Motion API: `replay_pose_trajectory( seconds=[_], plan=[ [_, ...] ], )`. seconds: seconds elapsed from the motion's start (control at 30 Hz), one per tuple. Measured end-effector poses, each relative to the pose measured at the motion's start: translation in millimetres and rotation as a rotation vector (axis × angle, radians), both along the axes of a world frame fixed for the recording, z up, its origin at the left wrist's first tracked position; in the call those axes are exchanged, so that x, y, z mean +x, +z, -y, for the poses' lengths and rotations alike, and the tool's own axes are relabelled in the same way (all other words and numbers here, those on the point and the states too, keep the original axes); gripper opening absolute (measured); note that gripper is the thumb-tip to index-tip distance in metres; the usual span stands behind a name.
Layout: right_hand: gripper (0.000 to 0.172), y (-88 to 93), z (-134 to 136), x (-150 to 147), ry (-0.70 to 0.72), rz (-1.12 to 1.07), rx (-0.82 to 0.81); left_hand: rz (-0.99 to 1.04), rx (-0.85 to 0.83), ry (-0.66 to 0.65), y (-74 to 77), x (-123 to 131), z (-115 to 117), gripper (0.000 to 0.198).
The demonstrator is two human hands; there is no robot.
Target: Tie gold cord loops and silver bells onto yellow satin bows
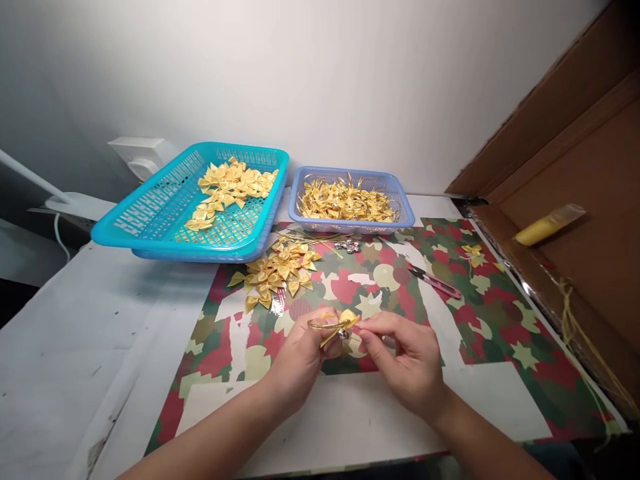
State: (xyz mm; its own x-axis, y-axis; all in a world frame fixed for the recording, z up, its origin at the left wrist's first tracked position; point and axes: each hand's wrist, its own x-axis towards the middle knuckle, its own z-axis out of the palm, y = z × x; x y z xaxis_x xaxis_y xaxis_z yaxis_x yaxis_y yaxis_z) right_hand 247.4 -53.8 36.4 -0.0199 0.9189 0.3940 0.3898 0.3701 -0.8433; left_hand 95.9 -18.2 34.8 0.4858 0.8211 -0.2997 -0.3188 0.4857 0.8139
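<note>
My left hand [300, 357] is closed around a small yellow ribbon bow [346, 321] with a gold cord loop [323, 324] sticking out to the left. Just right of it, my right hand [405, 360] pinches the bow's right side with its fingertips. Both hands hover over a red, green and cream patterned sheet [500, 320]. A loose pile of yellow bows [277, 270] lies on the sheet just beyond my left hand.
A turquoise basket [150, 220] holds more yellow bows. A smaller lilac basket [400, 200] holds gold-corded pieces. Pink snips [434, 280], a few silver bells [349, 246] and a single bow [473, 250] lie on the sheet. A cardboard box [590, 200] with a yellow tube [547, 225] stands right.
</note>
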Motion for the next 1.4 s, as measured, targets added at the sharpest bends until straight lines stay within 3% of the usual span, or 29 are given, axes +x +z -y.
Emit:
replay_pose_trajectory(
  seconds=[0.1, 0.27, 0.53, 1.17, 1.4],
  plan=[
    [0.016, 1.3, 2.3, 2.4, -0.001, 0.052, 0.052, -0.069, 0.103, -0.016, -0.8, -0.8, 1.7, 0.036],
    [0.022, -0.6, 7.1, 5.9, 0.005, 0.018, 0.128, -0.188, 0.411, 0.015, -4.2, -7.0, 4.8, 0.04],
    [0.019, 0.2, 3.2, 3.2, 0.091, -0.007, 0.188, -0.255, 0.802, 0.013, -6.2, -11.5, 6.6, 0.035],
    [0.022, -2.0, 7.1, 3.9, 0.162, -0.128, 0.168, -0.274, 0.973, -0.02, -4.0, -12.4, 8.7, 0.029],
    [0.02, -4.6, 6.5, 4.1, 0.187, -0.154, 0.141, -0.221, 0.865, -0.05, -4.1, -11.3, 6.8, 0.03]
  ],
)
